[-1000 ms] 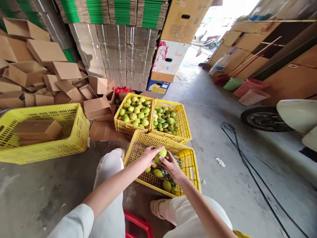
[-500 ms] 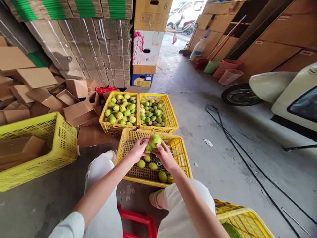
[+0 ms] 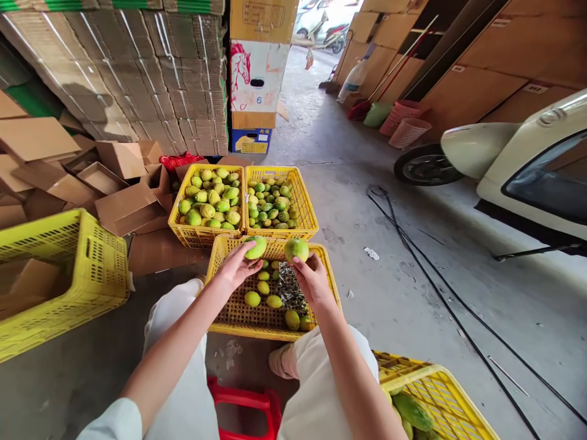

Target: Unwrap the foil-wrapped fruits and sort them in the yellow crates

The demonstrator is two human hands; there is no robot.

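1. Overall, grey floor [image 3: 440,244] beneath everything, with stacked cardboard [image 3: 151,79] at upper left and a scooter [image 3: 486,150] at right.
2. Next down in size, yellow crates: an empty-sided work crate [image 3: 270,335] between the knees; two fruit crates [image 3: 308,211] side by side just beyond, both loaded; one more at far left with cardboard inside; another at lower right with green fruit.
3. Under the legs, at bottom centre, a red stool [image 3: 243,400].
4. Above the work crate, apart from each other, two bare hands. At left hand [image 3: 238,266], thumb over and fingers under one green fruit [image 3: 257,247]. At right hand [image 3: 315,281], thumb and fingertips gripping a rounder fruit [image 3: 297,249]; spacing of the hidden fingers impossible to tell.
5. Inside the work crate, crinkled plastic [image 3: 292,287] beside scattered small fruit [image 3: 252,299].
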